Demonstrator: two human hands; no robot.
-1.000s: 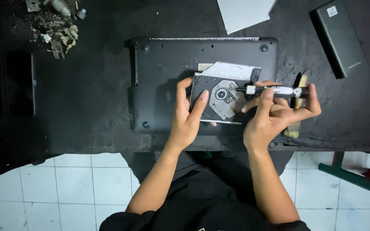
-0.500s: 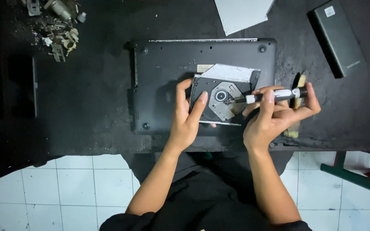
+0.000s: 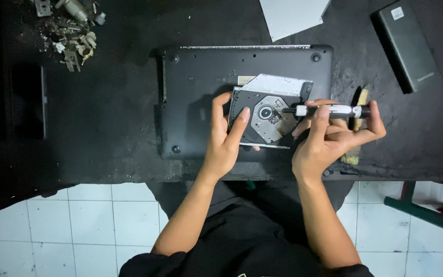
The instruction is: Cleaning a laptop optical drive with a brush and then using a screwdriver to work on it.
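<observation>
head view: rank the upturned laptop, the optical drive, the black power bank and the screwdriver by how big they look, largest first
1. upturned laptop, by far the largest.
2. optical drive, lying on the laptop.
3. black power bank, somewhat smaller than the drive.
4. screwdriver, slimmest; partly hidden by the right hand, so its full length is unsure.

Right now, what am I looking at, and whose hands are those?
The picture comes from a camera on a person's head, looking down at their own two hands. On the black table lies an upturned laptop. On it rests a disc drive with its inside showing. The left hand steadies the drive. The right hand holds a small screwdriver, its tip at the drive's middle. Nearby lie a dark box, a grey sheet and some metal scraps.
</observation>
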